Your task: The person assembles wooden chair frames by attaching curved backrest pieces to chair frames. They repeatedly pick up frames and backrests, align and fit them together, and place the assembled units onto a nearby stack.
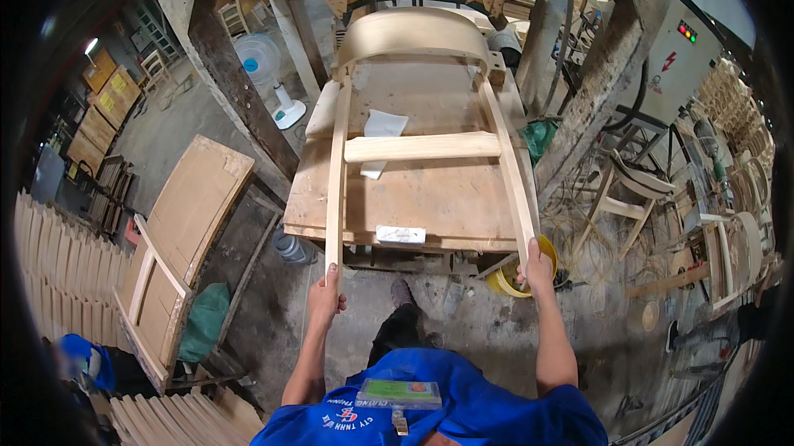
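A pale wooden chair back frame [422, 147] lies over a plywood-topped work table [413, 198] in front of me. Its wide curved top rail [413, 31] is at the far end, and a crossbar joins the two long legs. My left hand [325, 297] is closed round the near end of the left leg. The near end of the right leg is gripped by my right hand [538, 268]. Both leg ends reach past the table's front edge. White paper [385, 124] lies under the frame, and a small white block [401, 235] sits at the front edge.
Worn metal posts [608, 57] of a machine flank the table. At left are a white fan [258, 59] and a tilted panel [186, 219] with wooden parts on it. A yellow bucket [503, 283] stands below the table's right corner. More chairs [628, 198] stand at right.
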Demonstrator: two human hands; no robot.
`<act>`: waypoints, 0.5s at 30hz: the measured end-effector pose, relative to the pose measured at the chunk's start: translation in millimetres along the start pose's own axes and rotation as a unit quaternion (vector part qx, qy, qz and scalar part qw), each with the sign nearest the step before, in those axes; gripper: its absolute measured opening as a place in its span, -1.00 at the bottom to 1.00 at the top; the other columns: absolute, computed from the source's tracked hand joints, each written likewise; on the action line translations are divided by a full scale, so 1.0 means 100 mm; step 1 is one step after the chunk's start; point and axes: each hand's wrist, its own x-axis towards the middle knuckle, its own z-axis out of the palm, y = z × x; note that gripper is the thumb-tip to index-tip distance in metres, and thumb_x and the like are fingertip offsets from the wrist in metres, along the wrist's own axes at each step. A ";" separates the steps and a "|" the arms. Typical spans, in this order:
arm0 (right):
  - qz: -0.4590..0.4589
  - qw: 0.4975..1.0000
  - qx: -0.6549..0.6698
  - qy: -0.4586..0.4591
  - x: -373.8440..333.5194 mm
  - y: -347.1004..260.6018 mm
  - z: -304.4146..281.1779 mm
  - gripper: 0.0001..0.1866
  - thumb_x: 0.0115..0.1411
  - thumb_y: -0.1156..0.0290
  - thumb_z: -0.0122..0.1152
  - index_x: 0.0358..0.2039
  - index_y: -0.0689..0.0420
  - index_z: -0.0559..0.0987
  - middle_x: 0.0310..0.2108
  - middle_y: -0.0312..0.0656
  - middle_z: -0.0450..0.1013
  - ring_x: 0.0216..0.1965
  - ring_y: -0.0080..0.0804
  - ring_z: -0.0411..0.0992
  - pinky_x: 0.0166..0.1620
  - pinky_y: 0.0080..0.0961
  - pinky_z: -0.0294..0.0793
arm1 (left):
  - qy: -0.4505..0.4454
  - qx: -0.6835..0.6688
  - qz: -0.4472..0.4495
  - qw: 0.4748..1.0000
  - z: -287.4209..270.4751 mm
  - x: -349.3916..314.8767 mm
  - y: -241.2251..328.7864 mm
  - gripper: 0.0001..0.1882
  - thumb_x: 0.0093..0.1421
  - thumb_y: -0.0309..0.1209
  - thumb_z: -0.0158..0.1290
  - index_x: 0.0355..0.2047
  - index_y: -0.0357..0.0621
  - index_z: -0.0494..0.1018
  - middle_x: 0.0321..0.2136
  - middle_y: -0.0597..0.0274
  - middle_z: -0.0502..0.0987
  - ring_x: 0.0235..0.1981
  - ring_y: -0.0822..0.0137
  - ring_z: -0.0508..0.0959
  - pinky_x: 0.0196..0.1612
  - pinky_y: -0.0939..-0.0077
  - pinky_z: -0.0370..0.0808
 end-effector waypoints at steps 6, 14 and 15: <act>0.021 0.996 0.082 -0.032 -0.01 0.01 0.27 -0.26 0.45 -0.28 -0.12 -0.22 0.28 0.58 -0.62 -0.17 0.43 -0.68 -0.39 0.40 -0.59 -0.42 0.40 | 0.027 0.008 0.032 0.999 -0.14 0.35 0.28 -0.25 0.34 0.25 0.04 -0.14 -0.36 0.59 -0.67 0.20 0.49 -0.75 0.41 0.48 -0.68 0.50 0.37; 0.048 0.991 0.121 -0.016 0.07 -0.30 0.81 -0.33 0.46 -0.22 -0.05 -0.17 0.26 0.56 -0.60 -0.20 0.42 -0.68 -0.45 0.39 -0.60 -0.46 0.39 | 0.023 -0.007 0.009 1.000 -0.25 1.15 0.63 -0.26 0.32 0.22 0.07 -0.07 -0.39 0.59 -0.65 0.20 0.50 -0.74 0.43 0.49 -0.67 0.51 0.41; 0.054 0.991 0.120 -0.017 0.12 -0.36 0.84 -0.33 0.47 -0.20 -0.06 -0.15 0.28 0.56 -0.58 -0.20 0.41 -0.67 -0.45 0.38 -0.59 -0.46 0.40 | 0.019 -0.007 0.007 1.000 -0.24 1.25 0.68 -0.25 0.32 0.22 0.07 -0.06 -0.39 0.59 -0.65 0.20 0.50 -0.74 0.43 0.49 -0.67 0.51 0.41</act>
